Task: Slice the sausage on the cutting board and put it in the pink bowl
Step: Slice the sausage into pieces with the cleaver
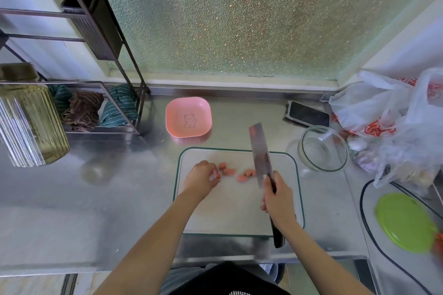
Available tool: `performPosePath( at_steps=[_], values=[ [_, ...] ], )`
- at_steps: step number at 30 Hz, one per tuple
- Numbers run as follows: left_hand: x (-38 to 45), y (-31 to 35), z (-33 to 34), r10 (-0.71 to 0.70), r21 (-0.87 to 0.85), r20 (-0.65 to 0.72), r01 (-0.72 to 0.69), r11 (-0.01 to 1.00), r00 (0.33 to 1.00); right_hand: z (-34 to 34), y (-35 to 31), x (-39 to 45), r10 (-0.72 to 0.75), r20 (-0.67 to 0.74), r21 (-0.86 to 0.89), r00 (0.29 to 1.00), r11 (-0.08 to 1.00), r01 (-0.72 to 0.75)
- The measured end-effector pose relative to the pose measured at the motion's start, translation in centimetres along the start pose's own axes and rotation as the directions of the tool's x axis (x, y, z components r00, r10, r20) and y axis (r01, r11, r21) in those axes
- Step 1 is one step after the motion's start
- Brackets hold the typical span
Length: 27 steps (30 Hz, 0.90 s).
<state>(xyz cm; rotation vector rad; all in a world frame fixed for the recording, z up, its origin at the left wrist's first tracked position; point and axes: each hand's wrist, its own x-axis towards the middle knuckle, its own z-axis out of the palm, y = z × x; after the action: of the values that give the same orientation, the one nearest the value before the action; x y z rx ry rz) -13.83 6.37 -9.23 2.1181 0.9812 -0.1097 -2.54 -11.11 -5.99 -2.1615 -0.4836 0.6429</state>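
Several pink sausage pieces point(230, 171) lie in a loose row on the white cutting board point(227, 213) with a green rim. My left hand point(201, 178) rests at the left end of the row, fingers curled on a small piece. My right hand point(278, 201) grips the dark handle of a cleaver point(260, 151). Its blade stands on edge just right of the pieces, pointing away from me. The pink bowl point(188, 117), square with a bear drawing, sits empty on the steel counter beyond the board's far left corner.
A glass bowl point(322, 148) stands right of the board, a phone point(308, 114) behind it, plastic bags point(393, 117) at far right. A green lid point(405, 221) lies near right. A wire rack with cloths point(88, 108) and a ribbed jar point(31, 124) stand left.
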Motion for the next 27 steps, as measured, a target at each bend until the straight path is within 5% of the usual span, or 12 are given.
performPosePath(
  at_steps=[27],
  values=[
    [0.9,0.4,0.1,-0.025,-0.125,0.035,0.029,0.992,0.999,-1.3,4.2,-0.2,0.246,-0.046,0.125,0.968,0.963,-0.239]
  ],
)
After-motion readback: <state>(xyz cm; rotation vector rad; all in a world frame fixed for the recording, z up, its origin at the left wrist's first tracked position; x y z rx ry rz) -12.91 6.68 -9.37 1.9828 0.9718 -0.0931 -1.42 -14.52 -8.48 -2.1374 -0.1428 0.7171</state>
